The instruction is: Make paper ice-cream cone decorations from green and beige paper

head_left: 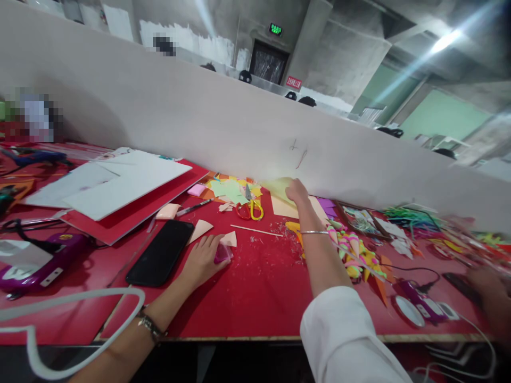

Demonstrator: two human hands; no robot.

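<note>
My left hand (204,256) rests on the red table (255,298), its fingers closed over a small pink object (222,253) beside a black phone (161,252). My right hand (296,190) reaches far across to the back of the table and grips a yellow-green sheet of paper (277,187) that lies against the grey partition. A bracelet circles that wrist. Yellow-handled scissors (251,206) and a pile of green and yellow paper scraps (229,190) lie just left of the right hand. A thin wooden stick (255,230) lies between my hands.
White boards (120,183) on a red sheet lie at left, a purple glue gun (35,260) at near left. Colourful paper cones (353,250) and a second purple tool (419,302) lie at right. Another person's hand (489,284) is at far right. A grey partition (199,117) backs the table.
</note>
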